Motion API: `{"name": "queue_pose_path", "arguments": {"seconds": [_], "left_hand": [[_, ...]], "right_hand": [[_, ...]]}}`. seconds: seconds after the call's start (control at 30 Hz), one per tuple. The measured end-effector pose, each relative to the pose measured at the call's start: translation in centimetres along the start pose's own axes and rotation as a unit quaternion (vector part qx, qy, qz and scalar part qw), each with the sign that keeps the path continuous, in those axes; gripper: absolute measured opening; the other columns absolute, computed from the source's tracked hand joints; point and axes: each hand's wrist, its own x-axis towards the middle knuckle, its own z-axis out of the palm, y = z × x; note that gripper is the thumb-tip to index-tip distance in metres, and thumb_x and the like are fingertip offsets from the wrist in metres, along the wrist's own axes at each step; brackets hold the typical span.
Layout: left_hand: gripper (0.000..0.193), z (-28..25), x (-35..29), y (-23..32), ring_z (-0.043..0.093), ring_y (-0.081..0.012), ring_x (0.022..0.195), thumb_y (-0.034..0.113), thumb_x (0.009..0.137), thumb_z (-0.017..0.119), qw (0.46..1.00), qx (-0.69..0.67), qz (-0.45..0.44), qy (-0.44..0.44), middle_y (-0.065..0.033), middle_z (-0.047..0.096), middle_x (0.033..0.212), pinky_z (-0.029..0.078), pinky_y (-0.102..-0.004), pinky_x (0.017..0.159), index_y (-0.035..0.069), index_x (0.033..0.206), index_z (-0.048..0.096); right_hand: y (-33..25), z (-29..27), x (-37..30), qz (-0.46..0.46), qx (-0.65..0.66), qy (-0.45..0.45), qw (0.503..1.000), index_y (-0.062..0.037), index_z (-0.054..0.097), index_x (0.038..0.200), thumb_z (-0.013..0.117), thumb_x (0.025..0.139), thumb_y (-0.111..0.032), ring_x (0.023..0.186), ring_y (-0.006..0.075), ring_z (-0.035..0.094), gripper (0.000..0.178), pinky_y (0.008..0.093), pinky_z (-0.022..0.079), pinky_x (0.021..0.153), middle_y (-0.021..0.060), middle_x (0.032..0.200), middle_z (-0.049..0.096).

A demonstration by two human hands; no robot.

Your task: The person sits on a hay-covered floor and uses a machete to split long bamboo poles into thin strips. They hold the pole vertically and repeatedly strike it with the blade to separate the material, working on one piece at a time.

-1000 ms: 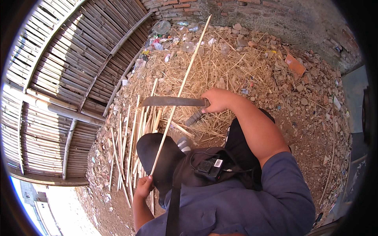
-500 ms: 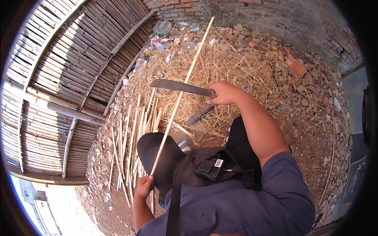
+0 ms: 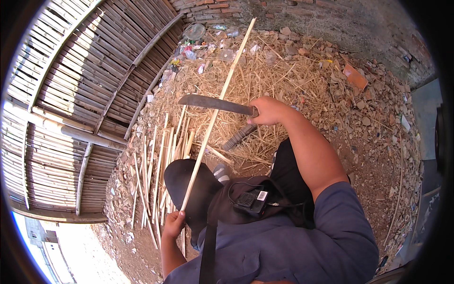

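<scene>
A long, pale bamboo strip (image 3: 226, 92) slants from the lower left up toward the wall. My left hand (image 3: 174, 225) grips its near end beside my black-clad knee. My right hand (image 3: 270, 111) is closed round the handle of a machete (image 3: 215, 103). The dark blade points left and crosses the strip at about its middle; whether it touches the wood I cannot tell. Just below my right hand lies a dark ribbed rod (image 3: 240, 137), its upper end close to my fingers. Several split bamboo strips (image 3: 156, 170) lie on the ground left of my knee.
Dry shavings (image 3: 283, 80) cover the ground ahead, with rubble and litter (image 3: 189, 51) around them. A bamboo slat wall (image 3: 71, 99) stands on the left, and a brick wall (image 3: 331, 23) at the back. An orange tile piece (image 3: 354, 77) lies at the right.
The machete and my right hand have shifted very slightly left. The strip's far end has moved a touch left too. Both hands keep their grips.
</scene>
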Motion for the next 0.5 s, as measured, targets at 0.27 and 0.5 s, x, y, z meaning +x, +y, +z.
{"name": "queue_pose_path", "arguments": {"seconds": [0.27, 0.5], "left_hand": [[0.050, 0.23, -0.23, 0.42, 0.036, -0.0053, 0.049, 0.054, 0.097, 0.062, 1.000, 0.023, 0.002, -0.001, 0.0067, 0.043, 0.058, 0.026, -0.0243, 0.046, 0.014, 0.068, 0.051], [0.050, 0.33, -0.24, 0.60, 0.038, -0.0060, 0.050, 0.052, 0.098, 0.061, 1.000, 0.029, 0.003, -0.001, 0.0057, 0.045, 0.058, 0.027, -0.0248, 0.046, 0.013, 0.069, 0.052]], "right_hand": [[-0.15, 0.24, 0.10, -0.002, -0.003, -0.003, 1.000, -0.0067, 0.070, 0.111, 0.079, 0.080, -0.039, 0.090, 0.0309, 0.069, 0.045, 0.0421, 0.052, 0.078, 0.0147, 0.093, 0.071], [-0.31, 0.22, 0.09, 0.003, -0.009, -0.004, 1.000, -0.0051, 0.070, 0.111, 0.079, 0.081, -0.040, 0.091, 0.0311, 0.069, 0.047, 0.0426, 0.052, 0.079, 0.0158, 0.094, 0.071]]}}
